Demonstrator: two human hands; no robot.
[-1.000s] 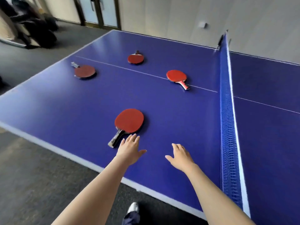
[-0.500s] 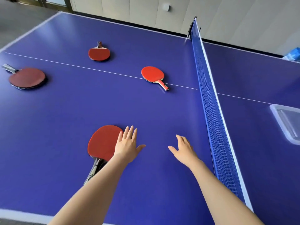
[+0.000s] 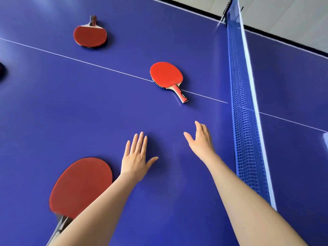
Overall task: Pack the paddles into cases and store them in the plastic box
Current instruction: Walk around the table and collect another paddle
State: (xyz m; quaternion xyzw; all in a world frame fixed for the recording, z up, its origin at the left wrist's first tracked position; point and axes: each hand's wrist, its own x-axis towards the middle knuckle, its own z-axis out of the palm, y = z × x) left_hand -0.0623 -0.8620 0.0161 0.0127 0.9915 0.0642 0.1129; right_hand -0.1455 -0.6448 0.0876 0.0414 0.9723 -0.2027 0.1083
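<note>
Three red paddles lie face up on the blue table-tennis table (image 3: 53, 112). The nearest paddle (image 3: 79, 185) is at the lower left, its handle partly under my left forearm. A bright red paddle (image 3: 166, 76) with a red-striped handle lies across the white centre line, ahead of both hands. A third paddle (image 3: 90, 35) rests far left. My left hand (image 3: 135, 160) hovers flat with fingers spread, just right of the nearest paddle. My right hand (image 3: 200, 141) reaches forward with fingers straight, holding nothing, below the bright paddle's handle. No cases are in view.
The blue net (image 3: 243, 107) runs along the right, closing off the far half. A corner of a clear plastic box (image 3: 326, 139) shows at the right edge beyond the net. A dark edge of another paddle (image 3: 1, 70) peeks in at the far left.
The view has moved forward and closer over the table. Both hands have advanced past the nearest paddle toward the bright red paddle. The plastic box has slid almost out of frame.
</note>
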